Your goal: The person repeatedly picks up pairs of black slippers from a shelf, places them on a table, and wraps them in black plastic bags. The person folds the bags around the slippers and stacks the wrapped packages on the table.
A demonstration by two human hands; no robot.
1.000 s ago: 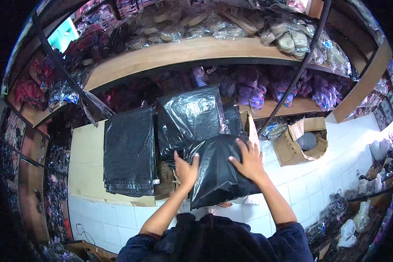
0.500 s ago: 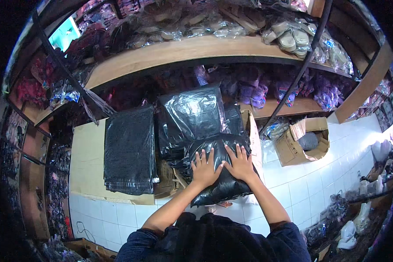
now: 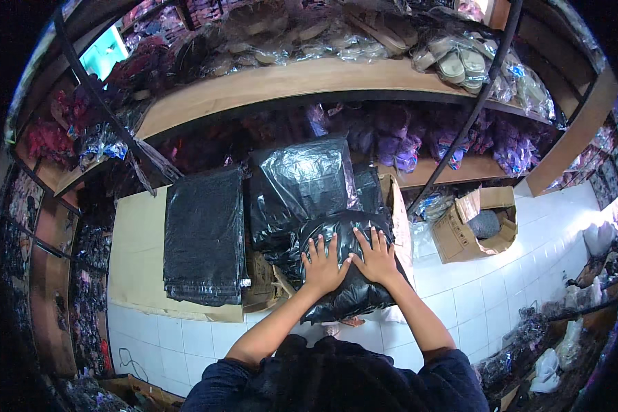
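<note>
both palms flat, fingers spread — my left hand (image 3: 323, 264) and right hand (image 3: 375, 257) press side by side on the black plastic bag (image 3: 343, 288) beneath them, likely flattening it; a second bag (image 3: 302, 182) sits just beyond, stacked bags (image 3: 204, 237) to the left.

one head-worn fisheye view looks steeply down, close over a black bag (image 3: 343, 268), shelves (image 3: 268, 82) curving beyond.

Shoe stockrm: bagged sandals (image 3: 460, 65), shelves (image 3: 288, 86)
</note>
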